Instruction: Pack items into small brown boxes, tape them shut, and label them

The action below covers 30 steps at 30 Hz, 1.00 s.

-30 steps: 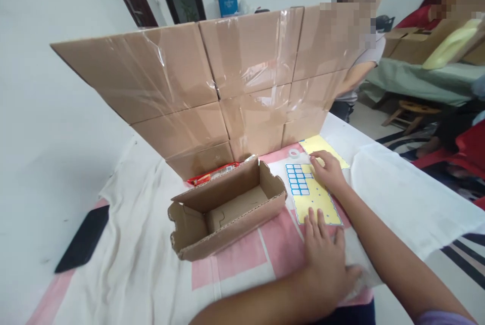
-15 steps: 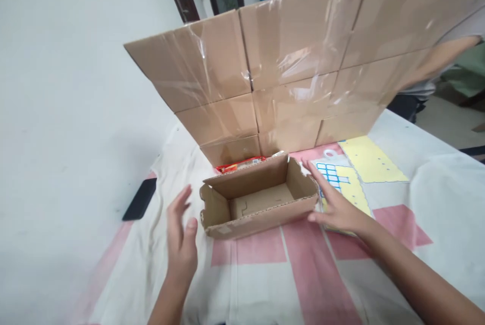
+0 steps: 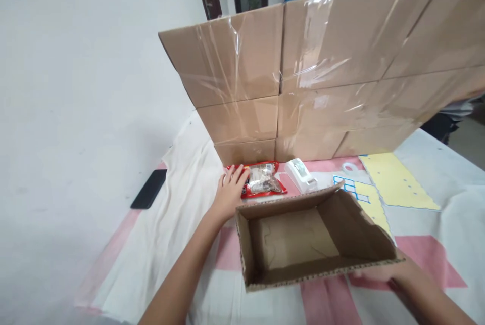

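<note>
An open-topped brown corrugated cardboard box sits at the lower centre of the frame, apparently lifted and tipped so its mouth faces the viewer; supporting it at its right end alone probably accounts for that slant. The right hand holds this end from below and behind, seemingly gripping it, though the cardboard hides most of the fingers, so how tightly they close cannot be told. Just beyond the box's left part, a red-edged clear plastic packet lies flat, left uncovered by the box's position. The left hand rests on the packet's left end, palm down, fingers loosely spread and not closed around it. Beside the packet, near the centre, is a small white device with a grey window. Right of these lie a yellow sheet with a blue grid, partly behind the box, and a plain yellow sheet with blue dots. A tall taped cardboard panel stands behind everything, likely as a screen across the cloth-covered table.
</note>
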Each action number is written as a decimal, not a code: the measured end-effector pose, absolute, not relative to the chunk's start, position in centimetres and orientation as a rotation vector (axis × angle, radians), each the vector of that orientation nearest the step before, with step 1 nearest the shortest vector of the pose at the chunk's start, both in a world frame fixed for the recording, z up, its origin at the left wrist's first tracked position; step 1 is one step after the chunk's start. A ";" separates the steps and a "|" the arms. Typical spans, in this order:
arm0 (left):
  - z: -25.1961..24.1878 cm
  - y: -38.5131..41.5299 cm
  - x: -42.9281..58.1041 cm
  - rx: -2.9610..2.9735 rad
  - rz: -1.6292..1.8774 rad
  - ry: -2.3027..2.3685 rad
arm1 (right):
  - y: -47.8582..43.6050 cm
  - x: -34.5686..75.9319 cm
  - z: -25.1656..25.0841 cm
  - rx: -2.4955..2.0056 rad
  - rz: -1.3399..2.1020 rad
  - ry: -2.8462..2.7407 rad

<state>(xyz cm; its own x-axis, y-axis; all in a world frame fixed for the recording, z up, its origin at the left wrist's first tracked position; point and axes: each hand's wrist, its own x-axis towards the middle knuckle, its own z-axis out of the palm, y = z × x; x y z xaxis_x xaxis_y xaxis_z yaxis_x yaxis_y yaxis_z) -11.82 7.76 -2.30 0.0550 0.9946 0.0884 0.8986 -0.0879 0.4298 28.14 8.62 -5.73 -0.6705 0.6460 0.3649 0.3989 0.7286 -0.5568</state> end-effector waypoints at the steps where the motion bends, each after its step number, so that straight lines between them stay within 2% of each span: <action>1: -2.3 8.9 -11.7 2.073 0.443 1.894 | 8.3 27.4 -5.2 -0.762 0.581 -2.368; 3: -2.4 10.6 -11.3 2.057 0.458 1.797 | 8.0 26.4 -4.5 -0.691 0.596 -2.340; 11: -0.8 12.0 -12.0 1.784 0.910 1.668 | 8.5 26.8 -4.7 -0.645 0.772 -2.271; 14: 2.8 9.9 -13.5 1.605 1.115 1.640 | 8.4 26.6 -4.4 -0.619 0.829 -2.250; 18: 10.8 5.1 -13.6 1.231 1.637 1.467 | 8.0 26.5 -3.9 -0.667 0.877 -2.250; 20: 14.8 3.6 -12.0 1.308 1.454 1.405 | 7.9 26.4 -3.7 -0.656 0.929 -2.239; 22: 17.6 3.3 -9.4 1.467 0.813 1.325 | 7.9 26.2 -3.6 -0.620 0.963 -2.222; 27: 19.5 5.1 -3.3 1.760 0.090 1.263 | 8.0 25.9 -2.9 -0.627 0.898 -2.225; 28: 19.5 5.1 -3.0 1.810 0.054 1.268 | 7.9 25.9 -2.7 -0.644 0.905 -2.224; 30: 19.4 4.3 -3.6 1.843 0.404 1.354 | 7.9 26.0 -2.5 -0.645 0.928 -2.212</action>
